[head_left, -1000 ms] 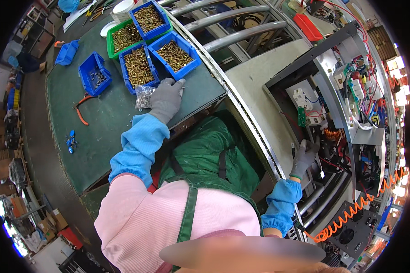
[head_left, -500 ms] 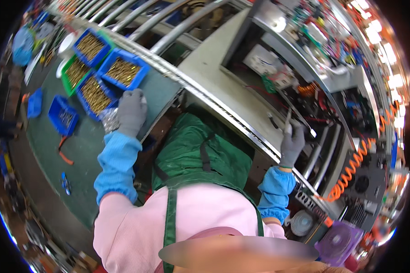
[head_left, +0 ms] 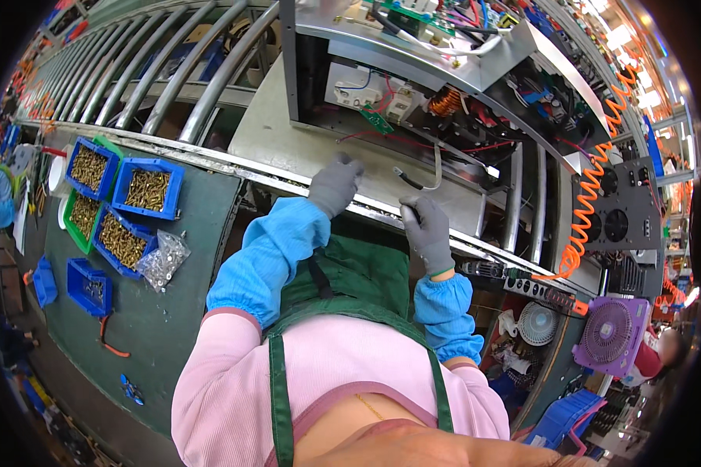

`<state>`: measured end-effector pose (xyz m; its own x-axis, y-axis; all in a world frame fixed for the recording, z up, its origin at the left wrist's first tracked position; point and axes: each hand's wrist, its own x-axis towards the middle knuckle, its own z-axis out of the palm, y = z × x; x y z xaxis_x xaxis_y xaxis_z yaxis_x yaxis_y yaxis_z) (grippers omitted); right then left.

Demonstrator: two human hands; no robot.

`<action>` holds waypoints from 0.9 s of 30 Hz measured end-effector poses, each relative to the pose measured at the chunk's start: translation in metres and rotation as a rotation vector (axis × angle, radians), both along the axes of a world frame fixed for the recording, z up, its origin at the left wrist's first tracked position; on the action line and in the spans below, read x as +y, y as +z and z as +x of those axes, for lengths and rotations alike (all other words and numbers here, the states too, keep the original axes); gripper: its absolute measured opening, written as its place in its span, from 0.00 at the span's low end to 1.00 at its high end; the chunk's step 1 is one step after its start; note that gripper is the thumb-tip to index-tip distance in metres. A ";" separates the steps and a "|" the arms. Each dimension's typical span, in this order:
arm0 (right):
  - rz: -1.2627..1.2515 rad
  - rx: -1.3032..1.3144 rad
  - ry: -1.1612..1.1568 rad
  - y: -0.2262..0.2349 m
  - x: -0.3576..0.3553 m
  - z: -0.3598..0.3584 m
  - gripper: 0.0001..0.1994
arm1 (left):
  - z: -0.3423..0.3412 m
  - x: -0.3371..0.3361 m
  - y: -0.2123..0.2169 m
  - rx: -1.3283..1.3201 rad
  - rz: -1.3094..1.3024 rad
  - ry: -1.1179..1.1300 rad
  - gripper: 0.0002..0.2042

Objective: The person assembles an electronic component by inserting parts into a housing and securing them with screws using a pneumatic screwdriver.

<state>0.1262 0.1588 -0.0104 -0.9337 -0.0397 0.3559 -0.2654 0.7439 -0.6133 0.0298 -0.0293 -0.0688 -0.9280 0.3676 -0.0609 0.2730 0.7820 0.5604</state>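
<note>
My left hand (head_left: 335,184), in a grey glove, is over the near edge of the pale board (head_left: 276,132), its fingers curled together. Whatever it may hold is hidden. To its right, my grey-gloved right hand (head_left: 428,233) is closed, thumb against the bent fingers; I cannot make out anything in it. A pale cable with a black sleeve and metal tip (head_left: 413,180) lies just beyond the right hand. It comes from an open metal chassis (head_left: 420,64) holding a green circuit board (head_left: 376,121), a copper coil (head_left: 445,103) and red wires.
On the green table (head_left: 175,327) at left stand several blue bins (head_left: 148,187) and a green one (head_left: 81,222) of brass-coloured screws. A clear bag of small metal parts (head_left: 162,261) lies beside them. Metal rollers (head_left: 218,86) run behind; an orange coiled hose (head_left: 580,226) hangs at right.
My left hand has left the bag by the bins and moved right to the board. My right hand has let go of the pale cable and drawn back. The view has turned.
</note>
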 end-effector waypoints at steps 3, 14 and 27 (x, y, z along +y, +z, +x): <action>-0.084 -0.026 -0.029 -0.004 0.005 0.003 0.06 | 0.005 -0.009 -0.011 0.175 0.561 0.200 0.11; -0.197 0.044 0.083 0.023 -0.024 -0.003 0.12 | 0.052 -0.007 0.068 -0.893 1.111 0.066 0.13; -0.426 0.040 -0.137 0.018 0.002 -0.006 0.08 | -0.057 0.031 0.006 -0.516 1.426 0.480 0.11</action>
<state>0.1206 0.1612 0.0074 -0.9051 0.2417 0.3498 -0.2118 0.4569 -0.8639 -0.0268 0.0016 -0.0631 -0.9591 0.0885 -0.2689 -0.2770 -0.4882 0.8276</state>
